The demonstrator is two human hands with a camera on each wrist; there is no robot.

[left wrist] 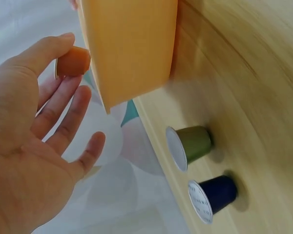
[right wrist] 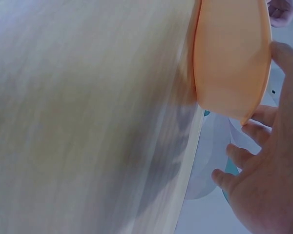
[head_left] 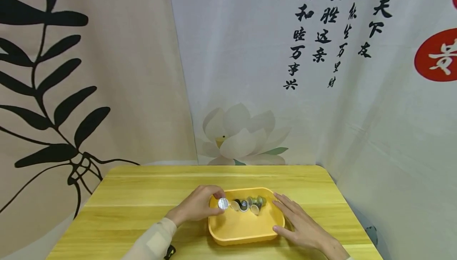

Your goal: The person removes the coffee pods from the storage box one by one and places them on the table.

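Your left hand [head_left: 198, 206] pinches a capsule [head_left: 223, 203] over the tray [head_left: 246, 228]; your right hand [head_left: 301, 224] – fingers spread – rests against its rim.

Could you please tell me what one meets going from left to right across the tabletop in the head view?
Left hand, pinching a foil-topped capsule at the tray's left rim → the cluster of capsules inside the yellow tray → right hand, resting against the tray's right side.
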